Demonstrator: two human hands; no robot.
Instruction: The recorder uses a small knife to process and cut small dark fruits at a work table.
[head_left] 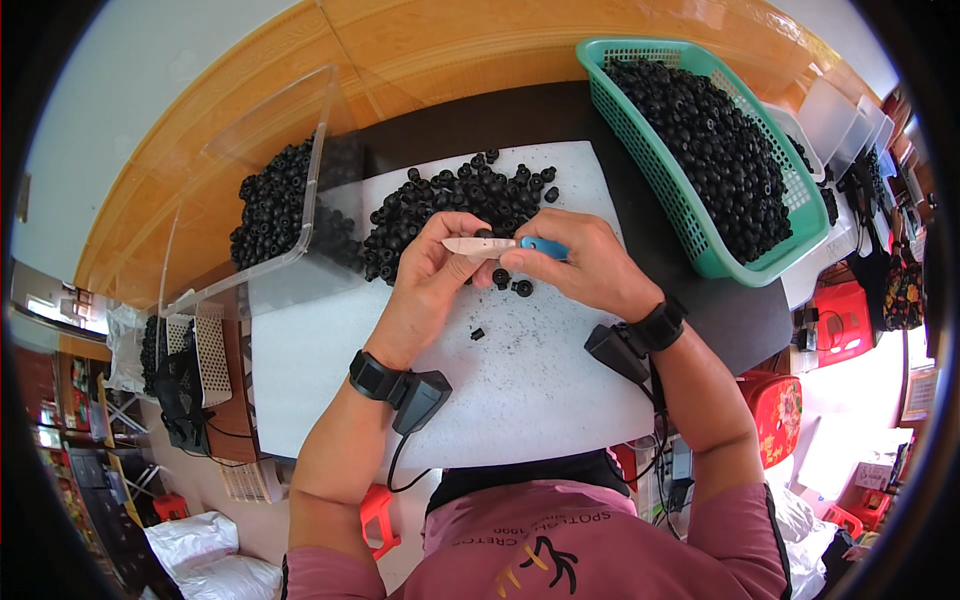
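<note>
Mauve T-shirt (pixel 600 545) nearest cam; then wrist-strapped black unit (pixel 423 402) on L forearm, cable trailing. White foam sheet (pixel 560 410) covers the work area, prob. to protect the dark tabletop (pixel 715 320) & catch crumbs. R hand (pixel 590 262) closed round blue handle of small knife (pixel 490 245), blade pointing L, likely for close control. L hand (pixel 432 262) pinches a small black ribbed part (pixel 484 233) btwn fingertips, mostly hidden by blade, prob. to steady it. Beyond: loose pile of black parts (pixel 440 205), within easy reach; clear plastic bin (pixel 318 150) L, green mesh basket (pixel 655 205) R, both w/ more; wood-panel wall (pixel 480 45) behind.
</note>
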